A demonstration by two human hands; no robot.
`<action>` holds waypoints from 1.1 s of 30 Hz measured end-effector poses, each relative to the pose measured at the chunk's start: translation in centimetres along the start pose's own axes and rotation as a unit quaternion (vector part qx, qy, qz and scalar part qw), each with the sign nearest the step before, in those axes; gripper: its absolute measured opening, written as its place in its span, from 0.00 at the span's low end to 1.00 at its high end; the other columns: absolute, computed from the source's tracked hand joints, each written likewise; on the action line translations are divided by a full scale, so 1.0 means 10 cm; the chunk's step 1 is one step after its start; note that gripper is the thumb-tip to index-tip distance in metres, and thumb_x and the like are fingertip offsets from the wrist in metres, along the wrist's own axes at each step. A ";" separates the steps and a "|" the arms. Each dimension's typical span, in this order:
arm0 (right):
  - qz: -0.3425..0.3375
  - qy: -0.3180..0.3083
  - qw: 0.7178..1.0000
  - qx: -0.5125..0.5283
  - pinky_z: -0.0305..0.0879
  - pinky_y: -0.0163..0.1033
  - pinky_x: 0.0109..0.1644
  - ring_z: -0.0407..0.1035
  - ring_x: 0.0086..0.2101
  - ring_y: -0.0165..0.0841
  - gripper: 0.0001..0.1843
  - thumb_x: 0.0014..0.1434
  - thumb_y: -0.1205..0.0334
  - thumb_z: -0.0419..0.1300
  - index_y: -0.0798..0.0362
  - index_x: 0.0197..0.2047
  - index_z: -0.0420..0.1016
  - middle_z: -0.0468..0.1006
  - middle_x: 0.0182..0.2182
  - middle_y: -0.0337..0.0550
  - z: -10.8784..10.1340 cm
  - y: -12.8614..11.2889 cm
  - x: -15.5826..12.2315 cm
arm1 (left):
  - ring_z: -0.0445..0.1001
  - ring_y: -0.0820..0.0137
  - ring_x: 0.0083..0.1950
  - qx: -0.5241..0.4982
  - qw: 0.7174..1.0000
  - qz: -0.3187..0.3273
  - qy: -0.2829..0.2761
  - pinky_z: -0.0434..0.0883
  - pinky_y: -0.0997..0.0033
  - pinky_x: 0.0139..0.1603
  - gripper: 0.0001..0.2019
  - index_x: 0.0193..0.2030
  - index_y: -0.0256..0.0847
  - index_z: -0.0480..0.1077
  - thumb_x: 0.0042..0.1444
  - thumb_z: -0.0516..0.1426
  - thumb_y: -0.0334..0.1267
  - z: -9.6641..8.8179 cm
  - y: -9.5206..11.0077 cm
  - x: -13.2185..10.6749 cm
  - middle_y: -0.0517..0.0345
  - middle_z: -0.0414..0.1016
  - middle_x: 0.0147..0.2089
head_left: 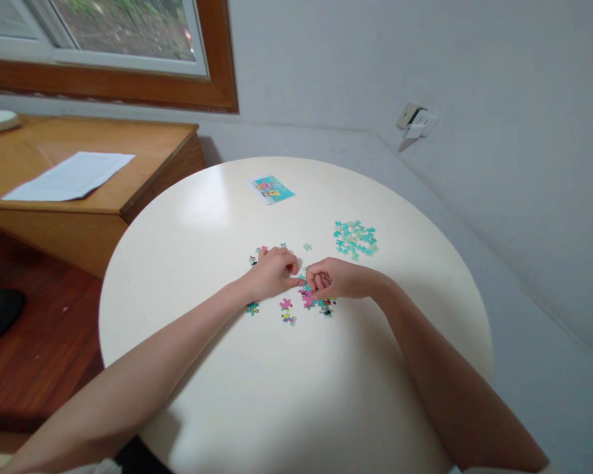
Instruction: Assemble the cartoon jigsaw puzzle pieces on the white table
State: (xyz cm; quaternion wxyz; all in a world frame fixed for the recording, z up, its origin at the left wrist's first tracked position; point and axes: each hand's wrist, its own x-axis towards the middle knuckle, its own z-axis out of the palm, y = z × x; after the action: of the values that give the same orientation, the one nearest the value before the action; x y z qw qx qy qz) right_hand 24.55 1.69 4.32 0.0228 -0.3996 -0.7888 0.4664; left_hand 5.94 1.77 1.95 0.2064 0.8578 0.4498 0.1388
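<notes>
Both my hands meet at the middle of a round cream table. My left hand is curled, its fingertips pressed onto a small joined patch of pink and teal puzzle pieces. My right hand is also closed in a pinch at the same patch, touching the left hand's fingertips. Loose pieces lie around them: a pink piece, a multicoloured piece and a teal piece under my left wrist. What my right fingers pinch is too small to name.
A cluster of several teal pieces lies to the right beyond my hands, with one single piece nearer. A small picture card rests at the table's far side. A wooden desk with a paper sheet stands left, below a window.
</notes>
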 end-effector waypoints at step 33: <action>-0.026 0.416 0.868 0.270 0.43 0.33 0.22 0.48 0.16 0.22 0.17 0.40 0.53 0.63 0.50 0.24 0.58 0.54 0.13 0.27 -0.06 0.48 0.21 | 0.65 0.73 0.31 -0.080 0.983 -0.027 0.165 0.60 0.68 0.41 0.12 0.23 0.38 0.63 0.56 0.48 0.38 -0.10 -0.15 -0.01 0.59 0.69 0.27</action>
State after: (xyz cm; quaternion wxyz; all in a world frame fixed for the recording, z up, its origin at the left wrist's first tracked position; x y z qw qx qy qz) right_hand 26.30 4.65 0.35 0.4680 -0.5143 -0.5599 0.4506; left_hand 4.33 2.68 2.12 0.2005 0.7913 0.4884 0.3084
